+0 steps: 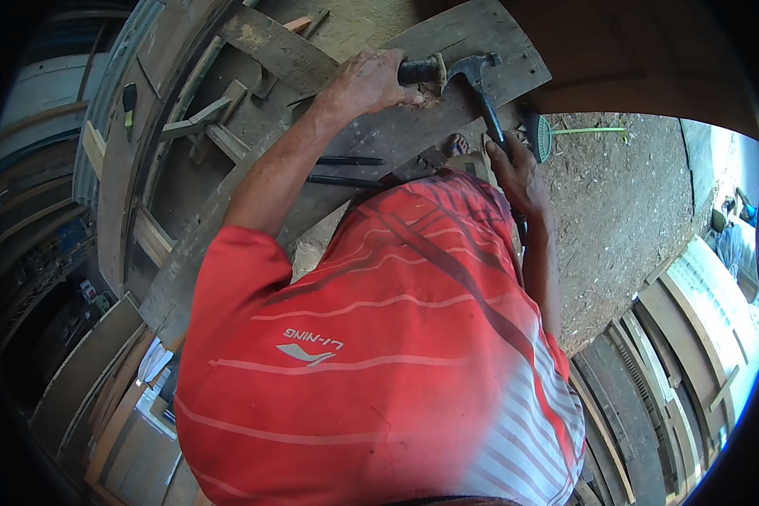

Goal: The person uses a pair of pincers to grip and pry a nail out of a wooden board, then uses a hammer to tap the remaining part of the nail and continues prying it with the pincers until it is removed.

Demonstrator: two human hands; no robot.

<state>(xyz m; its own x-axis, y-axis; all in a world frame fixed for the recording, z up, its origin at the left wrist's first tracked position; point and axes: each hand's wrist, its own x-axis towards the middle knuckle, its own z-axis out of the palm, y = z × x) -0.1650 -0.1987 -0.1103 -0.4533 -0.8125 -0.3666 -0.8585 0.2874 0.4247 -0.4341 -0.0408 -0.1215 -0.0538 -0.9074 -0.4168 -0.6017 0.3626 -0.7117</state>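
My left hand (373, 78) reaches over a grey wooden plank bench (253, 169), its fingers closed round a short black cylinder (415, 72) with a pale, rough rim at the right end. What the cylinder belongs to is hidden by the hand. A hammer (487, 105) is in my right hand (518, 175), gripped by its dark handle. The hammer's metal head (472, 66) is right beside the cylinder's rimmed end; I cannot tell whether they touch. Brown wood crumbs (430, 98) lie under the cylinder. Nearer to me, two dark rods (352, 160) rest on the bench.
A screwdriver (129, 105) with a dark and green handle is on a board at left. Wooden offcuts (219, 126) lie beyond the bench. A green fan-shaped tool (541, 137) lies on the littered ground at right. Boards (641, 396) are stacked at lower right.
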